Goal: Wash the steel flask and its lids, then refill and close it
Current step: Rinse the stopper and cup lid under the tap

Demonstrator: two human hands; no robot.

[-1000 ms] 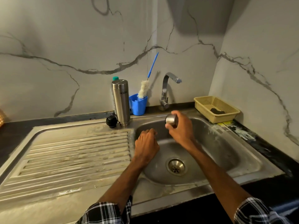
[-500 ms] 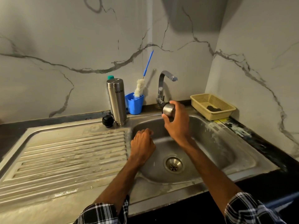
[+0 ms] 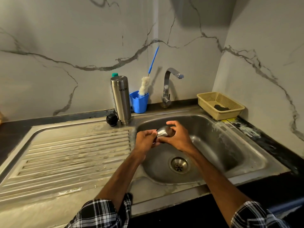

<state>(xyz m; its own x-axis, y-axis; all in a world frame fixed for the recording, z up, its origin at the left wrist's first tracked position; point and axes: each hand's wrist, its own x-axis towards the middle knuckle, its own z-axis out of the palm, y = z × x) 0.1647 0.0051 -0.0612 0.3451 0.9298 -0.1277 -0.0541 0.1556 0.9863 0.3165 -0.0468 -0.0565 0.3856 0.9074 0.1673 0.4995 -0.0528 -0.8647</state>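
I'm gripping steel lid (image 3: 163,131) with right hand (image 3: 179,139), left hand (image 3: 144,141) pinching it too; flask (image 3: 121,99) refilling and closing probably left.

White marble-look wall panels (image 3: 79,46) with grey veins meet a matching side wall (image 3: 271,38) in a corner on the right, and a broad shadow (image 3: 202,10) falls near the top. The light is dim and warm. A dark countertop (image 3: 14,130) holds a stainless steel sink (image 3: 230,145) with a ribbed drainboard (image 3: 74,153) on its left and a round drain strainer (image 3: 179,165). Behind the basin stand a chrome tap (image 3: 167,86), a blue plastic holder (image 3: 139,102) with a bottle brush (image 3: 144,85), and a beige mesh basket (image 3: 230,113).
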